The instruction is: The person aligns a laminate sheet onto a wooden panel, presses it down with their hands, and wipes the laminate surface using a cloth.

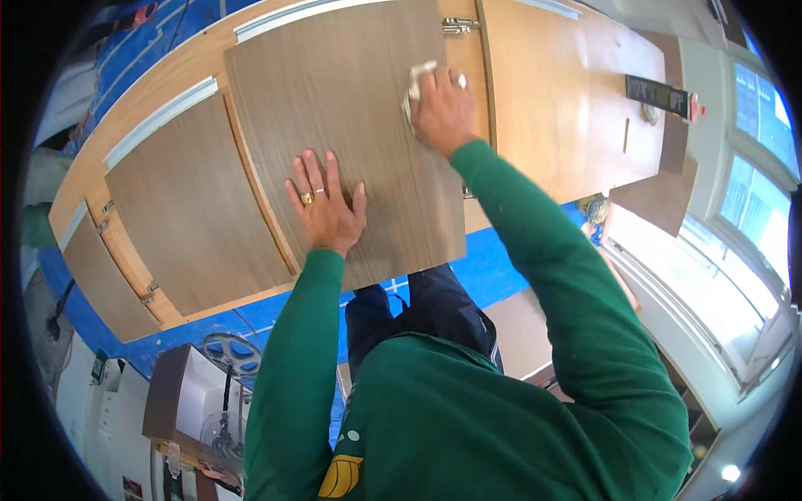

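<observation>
A brown wood-grain cabinet door panel [368, 134] lies flat in front of me on a lighter wooden board. My left hand [328, 209] rests flat on this panel, fingers spread, with rings on two fingers. Near the panel's far right side, my right hand [443, 108] presses a crumpled off-white cloth [411, 93] against the surface. Its fingers are closed over the cloth, and most of the cloth is hidden beneath them. A white metal edge strip [292, 18] runs along the panel's far edge.
Another brown panel [196, 209] lies to the left, with metal hinges [150, 292] beside it. Right of the doors is a light wooden board [568, 92], bearing a black rectangular item [657, 93]. Blue sheeting [518, 255] covers the floor. Windows [756, 167] stand at far right.
</observation>
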